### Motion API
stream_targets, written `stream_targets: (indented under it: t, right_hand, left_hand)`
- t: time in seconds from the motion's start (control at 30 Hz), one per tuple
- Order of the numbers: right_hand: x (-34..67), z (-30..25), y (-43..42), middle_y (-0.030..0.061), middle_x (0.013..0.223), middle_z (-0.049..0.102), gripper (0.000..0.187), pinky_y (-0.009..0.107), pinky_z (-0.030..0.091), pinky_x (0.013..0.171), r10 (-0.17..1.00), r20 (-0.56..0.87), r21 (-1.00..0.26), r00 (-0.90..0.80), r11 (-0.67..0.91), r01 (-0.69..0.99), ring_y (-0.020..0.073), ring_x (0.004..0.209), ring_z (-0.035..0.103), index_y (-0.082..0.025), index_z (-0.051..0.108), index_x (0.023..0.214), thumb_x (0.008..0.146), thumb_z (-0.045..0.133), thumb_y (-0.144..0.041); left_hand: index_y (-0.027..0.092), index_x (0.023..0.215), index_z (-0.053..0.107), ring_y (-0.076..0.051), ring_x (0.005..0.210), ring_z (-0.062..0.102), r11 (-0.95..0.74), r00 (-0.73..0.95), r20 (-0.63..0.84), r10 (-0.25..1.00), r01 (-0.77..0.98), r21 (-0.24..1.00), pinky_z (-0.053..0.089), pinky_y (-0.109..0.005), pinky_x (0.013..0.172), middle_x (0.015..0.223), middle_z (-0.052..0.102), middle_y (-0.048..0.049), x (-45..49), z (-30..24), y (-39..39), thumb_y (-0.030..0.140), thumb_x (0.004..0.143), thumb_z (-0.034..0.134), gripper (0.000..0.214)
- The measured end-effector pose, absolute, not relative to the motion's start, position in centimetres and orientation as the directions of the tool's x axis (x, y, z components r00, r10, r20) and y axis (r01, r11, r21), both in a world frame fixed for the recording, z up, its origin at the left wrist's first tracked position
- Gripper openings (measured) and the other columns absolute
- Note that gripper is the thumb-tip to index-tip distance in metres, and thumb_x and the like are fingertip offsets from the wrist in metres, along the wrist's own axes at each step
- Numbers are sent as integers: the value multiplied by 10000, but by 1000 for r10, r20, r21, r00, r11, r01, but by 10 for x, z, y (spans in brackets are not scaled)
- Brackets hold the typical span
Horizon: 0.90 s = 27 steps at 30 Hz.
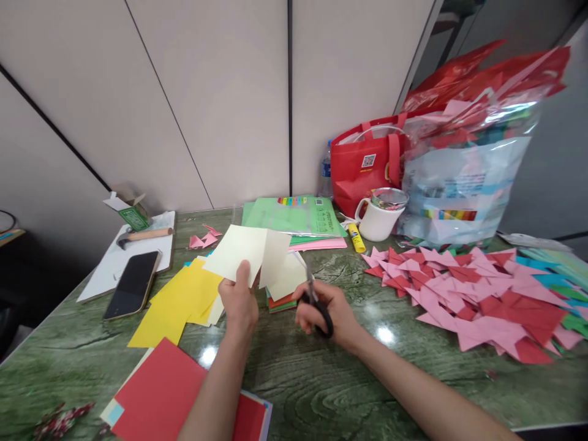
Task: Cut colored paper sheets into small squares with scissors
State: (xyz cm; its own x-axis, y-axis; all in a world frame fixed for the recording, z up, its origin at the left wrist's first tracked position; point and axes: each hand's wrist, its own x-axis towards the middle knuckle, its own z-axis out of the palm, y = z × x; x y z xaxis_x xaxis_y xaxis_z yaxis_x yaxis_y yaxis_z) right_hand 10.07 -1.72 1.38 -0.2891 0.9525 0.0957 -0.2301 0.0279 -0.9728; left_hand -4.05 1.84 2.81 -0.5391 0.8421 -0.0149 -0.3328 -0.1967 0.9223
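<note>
My left hand [239,303] pinches a pale cream sheet of paper [245,251] and holds it up above the green table [321,380]. The sheet is partly cut, with a flap hanging to the right. My right hand [328,315] grips black-handled scissors [315,300], blades pointing up toward the sheet's right part. Under the sheet lie more cream pieces and a small stack of coloured squares [281,302]. Yellow sheets [177,303] spread to the left of my left hand.
A pile of folded pink and red paper shapes [478,294] covers the right side. A phone [133,283], hammer [142,235], white mug [379,217], glue stick [356,237], red bag [367,162] and plastic bag [463,177] stand behind. Red paper [165,392] lies at the near edge.
</note>
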Motion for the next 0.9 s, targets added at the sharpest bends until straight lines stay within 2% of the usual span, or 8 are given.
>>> stream_targets:
  t: [0.1,0.17,0.3,0.53,0.63,0.7,0.83,0.9]
  right_hand:
    - [111,14,-4,-59,504,515,161,213,406,491,943,217,-927,253,280,-248,89,459,496,-188,514,804,730,585,-312]
    - [119,12,7,-29,602,557,174,229,426,569,881,226,-921,417,333,-204,104,554,536,-185,515,822,742,577,-326]
    - [130,8,20,10,673,603,296,260,432,563,962,105,-924,253,188,-333,127,551,547,-171,518,839,729,560,-443]
    - [123,7,11,-54,584,526,297,177,311,436,999,-20,-917,-44,-35,-397,68,480,450,-157,578,782,572,740,-289]
    - [121,8,11,-58,587,556,315,174,344,432,993,-108,-814,-40,-112,-569,74,481,484,-171,576,790,542,756,-241]
    - [121,6,14,-51,628,602,312,186,402,458,984,-177,-693,-13,-133,-708,89,512,533,-185,572,799,545,751,-213]
    - [122,1,20,-42,719,662,289,213,486,567,961,-276,-477,20,-119,-871,113,626,606,-202,565,776,551,733,-129]
    - [121,-1,20,-45,727,662,291,216,495,594,961,-275,-460,36,-99,-882,112,650,612,-206,556,773,556,726,-115]
  left_hand:
    - [155,725,588,-114,705,595,-87,-333,-64,941,-418,904,472,-260,676,754,639,8,-45,35,16,255,598,643,171]
    - [147,770,609,-135,700,600,58,-154,-128,980,-397,916,475,-270,654,776,655,-20,-46,38,13,256,581,660,224]
    - [115,819,637,-163,671,602,302,106,-285,953,-222,927,476,-268,600,786,667,-83,-45,39,7,276,576,676,294]
    - [93,675,630,-158,552,582,360,250,-306,919,-215,908,443,-241,506,639,649,-97,-47,40,7,416,586,666,337]
    - [113,684,611,-162,559,590,297,194,-242,951,-347,889,457,-261,531,632,642,-74,-46,40,9,555,608,576,449]
    - [139,779,617,-172,627,608,215,166,-167,972,-339,916,474,-286,593,716,658,-63,-43,36,10,512,616,597,408]
    - [174,965,614,-226,939,568,-108,189,111,976,-30,994,413,-344,854,998,637,-80,-30,26,3,273,536,719,453]
    - [187,1027,596,-242,1033,521,-156,262,125,957,102,982,359,-383,923,1070,610,-85,-21,22,-3,257,567,697,476]
